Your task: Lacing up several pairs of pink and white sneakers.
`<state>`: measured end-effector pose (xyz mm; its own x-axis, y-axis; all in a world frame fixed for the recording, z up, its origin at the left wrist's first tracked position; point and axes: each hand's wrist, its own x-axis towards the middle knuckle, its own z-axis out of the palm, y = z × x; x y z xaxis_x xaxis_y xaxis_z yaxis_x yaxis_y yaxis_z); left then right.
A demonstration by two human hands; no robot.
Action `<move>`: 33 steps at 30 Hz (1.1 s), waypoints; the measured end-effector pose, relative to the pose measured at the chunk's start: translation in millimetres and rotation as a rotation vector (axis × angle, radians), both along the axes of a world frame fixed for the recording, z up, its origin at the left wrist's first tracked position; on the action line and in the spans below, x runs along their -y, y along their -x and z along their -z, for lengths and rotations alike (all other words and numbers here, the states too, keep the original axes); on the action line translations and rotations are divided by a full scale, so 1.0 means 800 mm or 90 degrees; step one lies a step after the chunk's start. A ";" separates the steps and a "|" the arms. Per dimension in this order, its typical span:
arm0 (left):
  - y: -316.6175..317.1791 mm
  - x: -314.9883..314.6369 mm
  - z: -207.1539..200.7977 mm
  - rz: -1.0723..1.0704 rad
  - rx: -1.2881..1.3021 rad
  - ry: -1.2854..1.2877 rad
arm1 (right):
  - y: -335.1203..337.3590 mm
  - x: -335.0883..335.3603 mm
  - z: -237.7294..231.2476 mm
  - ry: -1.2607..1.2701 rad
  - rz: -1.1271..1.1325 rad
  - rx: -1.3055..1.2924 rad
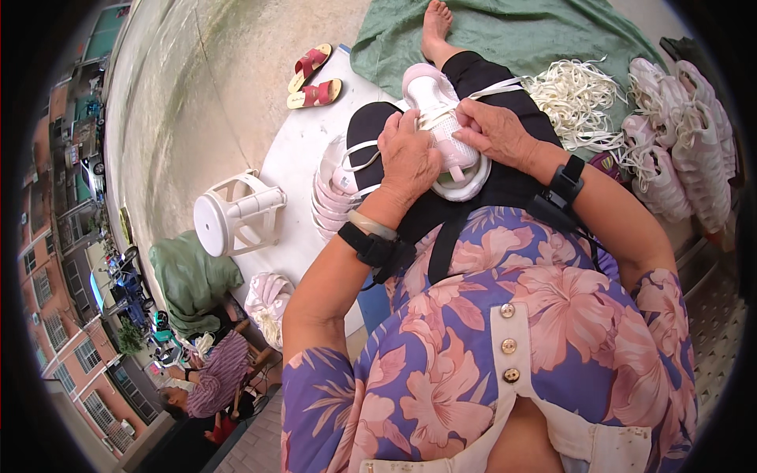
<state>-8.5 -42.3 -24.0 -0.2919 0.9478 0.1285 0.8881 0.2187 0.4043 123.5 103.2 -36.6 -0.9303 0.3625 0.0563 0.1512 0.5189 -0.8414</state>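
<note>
Pinching pale lace (436,119) in a pink-and-white shoe (444,135), both hands (410,158) (498,132) near each other

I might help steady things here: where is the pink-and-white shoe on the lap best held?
The shoe is probably best gripped around its heel, coming from the body side. The rounded heel faces the torso, the toe points away, and the left hand and right hand are up at the laces, leaving the heel uncovered.
</note>
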 end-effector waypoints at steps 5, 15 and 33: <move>0.004 0.003 0.009 -0.022 0.164 -0.020 | 0.000 0.000 0.002 0.029 0.006 0.004; 0.002 -0.003 -0.007 0.038 0.000 -0.057 | 0.000 -0.001 -0.003 0.055 -0.002 0.037; -0.014 -0.014 0.011 -0.085 0.154 -0.097 | 0.016 0.007 -0.001 -0.124 -0.016 -0.103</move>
